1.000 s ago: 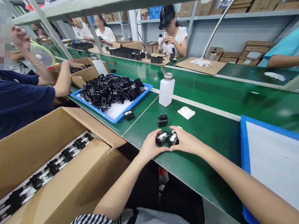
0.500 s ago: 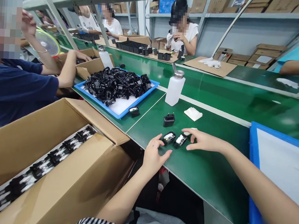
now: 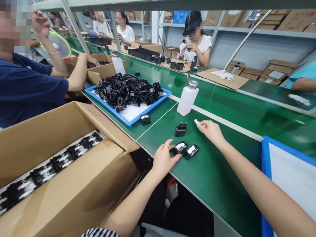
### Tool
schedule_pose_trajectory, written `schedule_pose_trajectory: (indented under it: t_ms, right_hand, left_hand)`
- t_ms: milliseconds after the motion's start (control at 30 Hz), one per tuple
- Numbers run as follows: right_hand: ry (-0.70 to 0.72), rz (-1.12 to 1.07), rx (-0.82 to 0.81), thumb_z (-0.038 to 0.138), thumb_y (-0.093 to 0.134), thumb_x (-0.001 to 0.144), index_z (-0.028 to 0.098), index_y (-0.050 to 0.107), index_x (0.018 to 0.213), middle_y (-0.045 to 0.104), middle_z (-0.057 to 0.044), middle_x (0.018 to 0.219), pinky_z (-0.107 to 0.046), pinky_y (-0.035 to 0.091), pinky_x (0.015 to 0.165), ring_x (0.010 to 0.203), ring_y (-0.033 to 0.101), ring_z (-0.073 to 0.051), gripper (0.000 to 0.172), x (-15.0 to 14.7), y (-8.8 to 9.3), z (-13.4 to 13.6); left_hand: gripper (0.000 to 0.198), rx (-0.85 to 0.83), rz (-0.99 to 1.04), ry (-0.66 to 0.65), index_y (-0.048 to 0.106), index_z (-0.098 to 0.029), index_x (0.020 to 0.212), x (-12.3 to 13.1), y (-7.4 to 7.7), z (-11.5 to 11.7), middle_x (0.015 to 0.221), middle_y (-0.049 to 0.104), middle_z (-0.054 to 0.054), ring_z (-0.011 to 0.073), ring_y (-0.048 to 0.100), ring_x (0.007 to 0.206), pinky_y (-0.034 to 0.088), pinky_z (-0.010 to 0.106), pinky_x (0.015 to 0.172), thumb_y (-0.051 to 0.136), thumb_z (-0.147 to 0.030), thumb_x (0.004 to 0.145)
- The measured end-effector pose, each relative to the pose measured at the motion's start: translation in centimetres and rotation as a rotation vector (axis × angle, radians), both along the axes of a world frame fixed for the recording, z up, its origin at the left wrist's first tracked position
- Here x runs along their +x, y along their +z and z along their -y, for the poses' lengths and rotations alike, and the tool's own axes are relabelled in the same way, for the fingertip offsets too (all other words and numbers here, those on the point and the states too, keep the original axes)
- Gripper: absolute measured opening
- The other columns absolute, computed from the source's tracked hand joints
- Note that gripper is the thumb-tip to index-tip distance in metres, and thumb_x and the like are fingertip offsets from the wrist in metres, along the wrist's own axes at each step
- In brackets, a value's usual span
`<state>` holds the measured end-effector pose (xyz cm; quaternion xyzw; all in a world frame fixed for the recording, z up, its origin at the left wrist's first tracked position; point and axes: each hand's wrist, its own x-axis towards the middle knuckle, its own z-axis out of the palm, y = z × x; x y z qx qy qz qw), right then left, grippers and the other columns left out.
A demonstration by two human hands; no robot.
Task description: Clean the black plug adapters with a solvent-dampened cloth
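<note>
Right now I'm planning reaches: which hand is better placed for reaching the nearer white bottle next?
The right hand, probably: it is closer to the white bottle, though it pinches what looks like white cloth. The left hand is farther, at an open black adapter housing.

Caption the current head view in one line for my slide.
Right hand pinches a small white piece; left hand, spread, at an open black housing, with a second housing alongside.

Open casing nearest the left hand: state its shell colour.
Black; the casing shows best in the head view.
</note>
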<state>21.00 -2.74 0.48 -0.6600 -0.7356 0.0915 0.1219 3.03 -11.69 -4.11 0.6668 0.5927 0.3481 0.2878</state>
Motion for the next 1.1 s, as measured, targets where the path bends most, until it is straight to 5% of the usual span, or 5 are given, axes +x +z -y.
schedule_pose_trajectory:
  t_ms: [233,467,667,833,1100]
  right_hand:
    - [0.438,-0.001,0.136,0.020,0.035,0.076,0.020,0.057,0.090,0.055,-0.007,0.078,-0.030,0.042,0.065,0.074,0.051,-0.019,0.026,-6.4,0.9,8.1]
    - [0.591,0.001,-0.037,0.024,0.038,0.073,0.021,0.061,0.078,0.057,-0.007,0.075,-0.032,0.042,0.066,0.071,0.052,-0.019,0.024,-3.3,1.6,8.4]
    - [0.051,-0.280,-0.039,0.044,0.040,0.065,0.021,0.057,0.073,0.059,-0.007,0.078,-0.036,0.042,0.062,0.071,0.053,-0.024,0.029,1.5,4.7,5.8]
    - [-0.293,-0.249,-0.024,0.050,0.032,0.063,0.013,0.039,0.105,0.053,-0.018,0.087,-0.043,0.039,0.069,0.085,0.048,-0.034,0.056,4.4,2.6,4.0]
    - [-0.149,-0.021,0.111,0.048,0.027,0.069,0.015,0.044,0.099,0.053,-0.018,0.078,-0.045,0.038,0.071,0.088,0.045,-0.035,0.048,5.2,0.1,4.7]
  left_hand:
    - [0.049,-0.019,-0.010,0.032,0.039,-0.019,0.102,0.0,0.1,-0.2,0.085,0.058,0.003,0.0186,0.050,0.085,0.040,0.030,0.072,0.056,-0.027,0.056]
    - [0.052,-0.027,-0.017,-0.006,0.038,-0.018,0.102,0.0,0.1,-0.3,0.081,0.059,0.003,0.0208,0.047,0.088,0.039,0.032,0.071,0.057,-0.029,0.055]
    - [0.046,0.000,-0.184,-0.081,0.046,-0.019,0.098,-3.1,3.1,-1.6,0.093,0.056,0.007,0.0239,0.048,0.086,0.039,0.035,0.070,0.057,-0.021,0.053]
    - [0.019,-0.093,-0.251,0.462,0.054,-0.010,0.073,-11.3,8.5,-7.5,0.087,0.055,0.014,0.0280,0.045,0.092,0.033,0.038,0.075,0.052,-0.007,0.054]
    - [0.012,-0.010,-0.153,0.549,0.048,-0.012,0.051,-17.4,7.9,-11.3,0.073,0.056,0.010,0.0308,0.043,0.093,0.029,0.040,0.077,0.057,-0.005,0.051]
